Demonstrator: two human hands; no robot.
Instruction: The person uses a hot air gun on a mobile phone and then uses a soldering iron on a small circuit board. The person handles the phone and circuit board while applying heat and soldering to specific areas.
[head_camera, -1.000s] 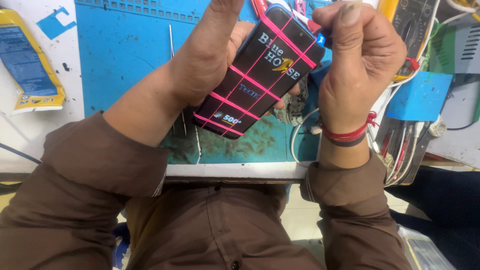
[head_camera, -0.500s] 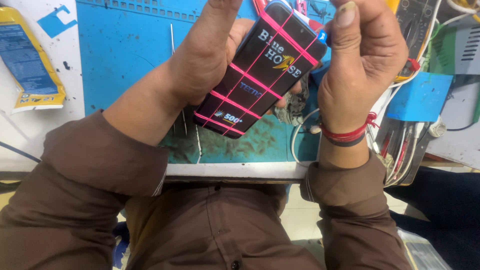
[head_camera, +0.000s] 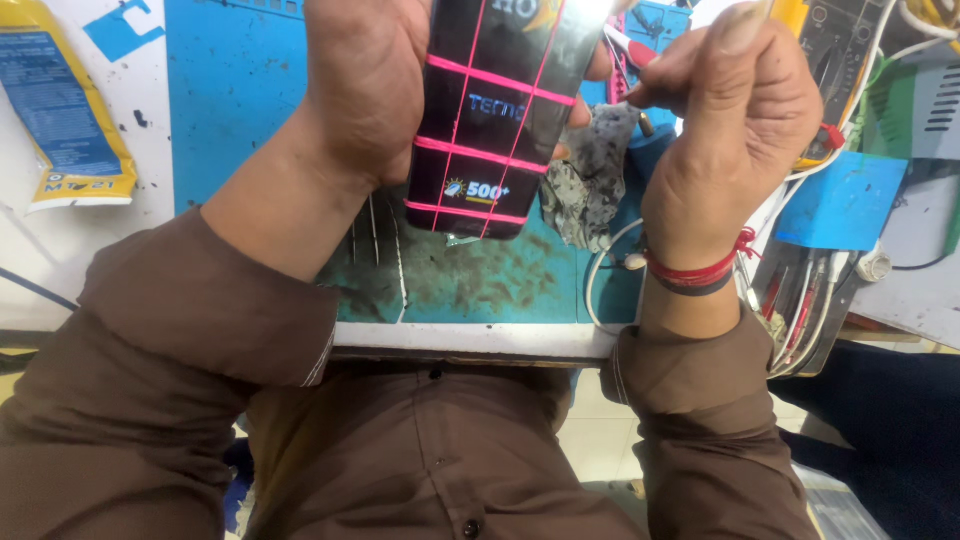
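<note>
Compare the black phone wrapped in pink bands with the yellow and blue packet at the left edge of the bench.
The black phone is held up in the left hand, off the bench; the yellow and blue packet lies flat on the white surface, touched by no hand. The phone is dark and glossy, crossed by pink rubber bands; the packet is bright, with no bands. The phone looks rigid, the packet soft and creased. Both are elongated and carry print.

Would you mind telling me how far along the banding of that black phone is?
Done: several pink rubber bands already cross the black phone both ways. In hand: the left hand grips the phone above the blue mat, while the right hand is curled beside it. Left: I cannot tell whether more bands are needed, as the phone's top is out of frame.
</note>
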